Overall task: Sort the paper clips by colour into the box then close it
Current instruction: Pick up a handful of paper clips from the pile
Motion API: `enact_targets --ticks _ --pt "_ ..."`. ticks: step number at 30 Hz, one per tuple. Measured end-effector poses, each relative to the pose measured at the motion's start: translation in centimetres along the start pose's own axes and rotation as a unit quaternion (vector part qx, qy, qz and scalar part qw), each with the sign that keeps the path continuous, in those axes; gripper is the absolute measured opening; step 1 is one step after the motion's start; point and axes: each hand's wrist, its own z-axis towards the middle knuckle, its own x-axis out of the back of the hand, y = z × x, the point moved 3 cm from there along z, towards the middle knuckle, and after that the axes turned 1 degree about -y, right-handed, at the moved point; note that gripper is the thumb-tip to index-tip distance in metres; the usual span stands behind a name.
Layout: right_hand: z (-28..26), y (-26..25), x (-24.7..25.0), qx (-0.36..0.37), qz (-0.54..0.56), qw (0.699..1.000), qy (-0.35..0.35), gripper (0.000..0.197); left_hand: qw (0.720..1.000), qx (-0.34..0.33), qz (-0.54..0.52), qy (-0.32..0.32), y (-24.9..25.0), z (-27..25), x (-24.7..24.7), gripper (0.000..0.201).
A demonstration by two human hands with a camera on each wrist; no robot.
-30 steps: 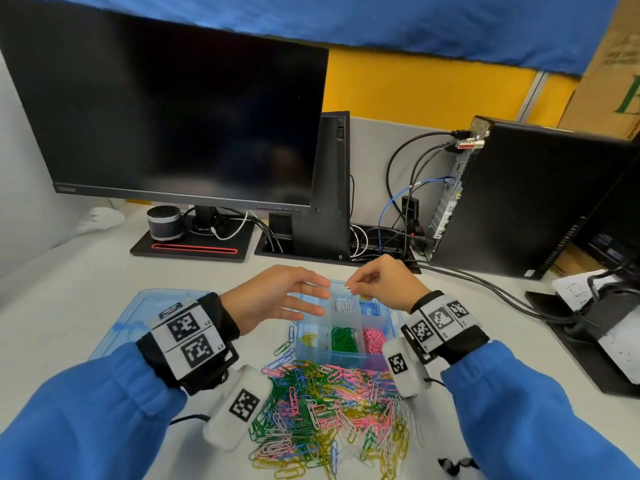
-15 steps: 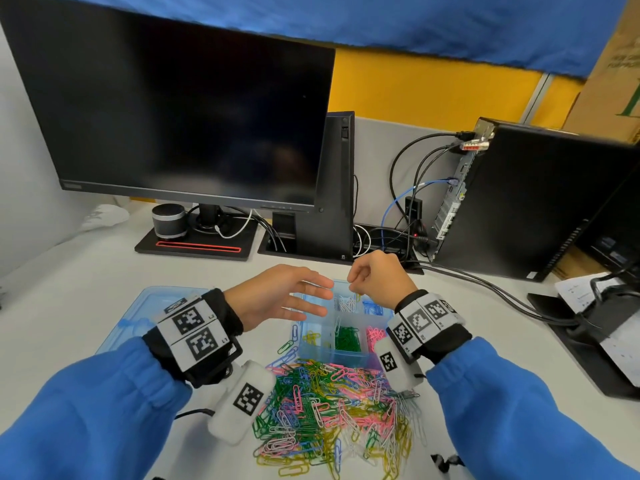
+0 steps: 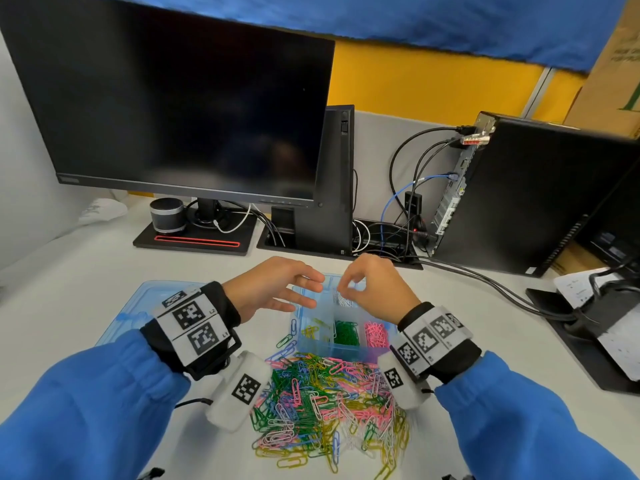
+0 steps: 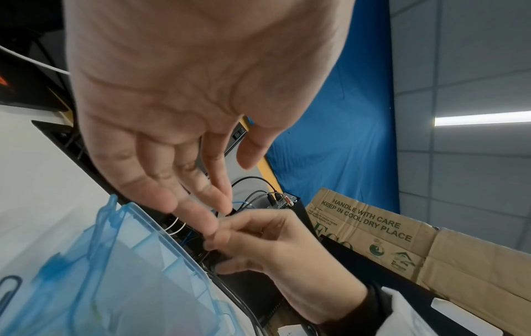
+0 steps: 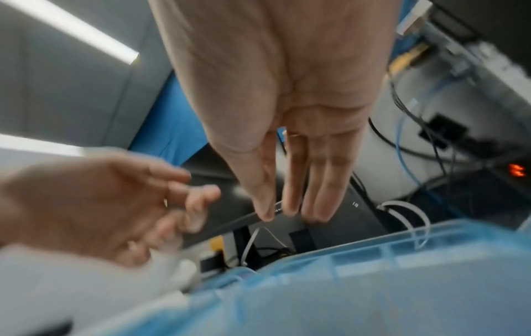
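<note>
While hands hover, box (image 3: 313,344) seemingly holds clips (image 3: 344,332).

Bright blue sleeves with gathered cuffs cover both arms. Each wrist wears a black band carrying white tags printed with black square codes, and a white padded camera pod hangs beneath, also code-tagged.

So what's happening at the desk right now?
A person is sorting paper clips. Their right hand pinches a thin silvery clip above the translucent blue compartment box, while the left hand hovers open beside it. The box already holds yellow, green and pink clips in separate compartments. A large mixed heap of coloured clips is still unsorted on the white desk.
</note>
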Motion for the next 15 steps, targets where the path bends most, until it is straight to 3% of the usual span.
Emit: enact_targets --ticks 2,5,9,15 --pt "-0.4 0.1 -1.3 -0.014 -0.101 0.993 -0.064 0.006 1.000 0.000 -0.005 -0.002 0.0 0.0 0.1 0.031" --pt "-0.9 0.1 -3.0 -0.038 -0.091 0.986 -0.134 0.018 1.000 0.004 -0.006 -0.005 0.0 0.0 0.2 0.030" --pt "-0.6 0.1 -3.7 -0.040 -0.092 0.984 -0.149 0.028 1.000 0.004 -0.005 -0.015 0.0 -0.1 0.2 0.031" --pt "0.1 0.9 -4.1 -0.040 -0.062 0.982 -0.172 0.017 1.000 0.004 0.001 -0.024 0.1 -0.2 0.1 0.031"
